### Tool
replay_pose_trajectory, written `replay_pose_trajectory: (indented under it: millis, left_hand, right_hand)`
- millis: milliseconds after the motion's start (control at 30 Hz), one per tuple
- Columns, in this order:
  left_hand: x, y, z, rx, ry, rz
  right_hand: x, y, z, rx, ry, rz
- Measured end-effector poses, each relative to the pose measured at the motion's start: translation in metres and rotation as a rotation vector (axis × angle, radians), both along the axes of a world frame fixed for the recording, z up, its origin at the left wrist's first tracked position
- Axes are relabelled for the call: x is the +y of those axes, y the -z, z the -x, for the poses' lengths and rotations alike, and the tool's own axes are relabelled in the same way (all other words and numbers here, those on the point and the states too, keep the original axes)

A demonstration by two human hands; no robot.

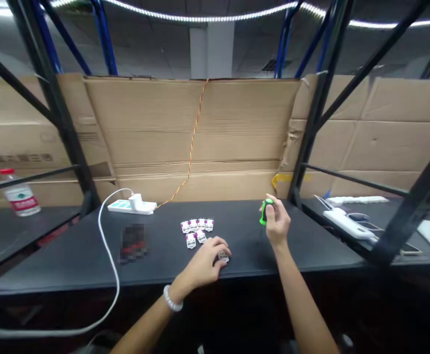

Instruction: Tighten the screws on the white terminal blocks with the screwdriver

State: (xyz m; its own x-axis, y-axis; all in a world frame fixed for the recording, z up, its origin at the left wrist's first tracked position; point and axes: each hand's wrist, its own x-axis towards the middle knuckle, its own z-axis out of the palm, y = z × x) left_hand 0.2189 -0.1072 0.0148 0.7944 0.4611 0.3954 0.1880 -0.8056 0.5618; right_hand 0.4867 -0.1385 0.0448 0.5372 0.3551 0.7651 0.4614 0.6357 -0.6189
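My left hand [208, 258], with a white coiled band on its wrist, is closed near the front edge of the black table. Its fingertips grip a small whitish block [223, 256], partly covered by the fingers. Similar small white blocks with purple parts [193, 225] lie in two short rows just beyond that hand. Held upright in my right hand [278, 222] is a screwdriver [265, 210] with a green and black handle. Its thin shaft points down toward the table and is hard to make out. The two hands are apart.
A white power strip [132, 206] with a plugged-in charger stands at the back left, its white cable [106, 241] looping over the front edge. A blurred dark object [134, 243] lies nearby. Black posts [313, 103] flank the table [156, 270]; cardboard [144, 128] closes the back.
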Motion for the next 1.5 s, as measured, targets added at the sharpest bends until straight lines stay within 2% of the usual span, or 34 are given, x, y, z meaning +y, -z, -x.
replay_pose_trajectory:
  millis: [200,333,1500]
  left_hand:
    - [-0.0009,-0.0008,0.0001,-0.004,0.004,0.004]
    - [-0.0007,-0.0004,0.0001,0.006,0.000,0.002]
    - [0.0016,0.0024,-0.0002,0.006,0.005,-0.024]
  right_hand:
    - [0.0023,-0.0028,0.0019,-0.002,-0.186,0.030]
    - [0.0027,-0.0027,0.0015,0.010,-0.240,0.029]
    - [0.0023,-0.0021,0.0011,0.017,-0.254,0.028]
